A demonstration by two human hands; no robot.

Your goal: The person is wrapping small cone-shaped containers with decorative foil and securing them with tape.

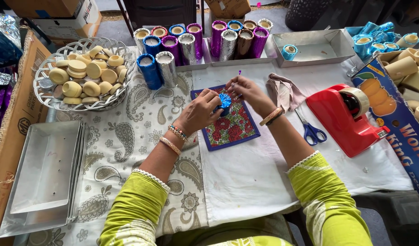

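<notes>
Both my hands meet over a small floral mat with a blue border (230,130) in the middle of the table. My left hand (201,110) and my right hand (246,89) together grip a small piece wrapped in shiny blue foil (225,101). The fingers of both hands pinch its edges, and most of the piece is hidden between them. Bangles sit on both wrists.
A wire basket of tan wax discs (84,73) stands far left. Foil-wrapped cylinders (191,43) line the back. A red tape dispenser (348,116), blue scissors (311,130) and a folded cloth (284,91) lie to the right. Grey trays (45,177) stack at left; a box of tan cylinders (408,68) is far right.
</notes>
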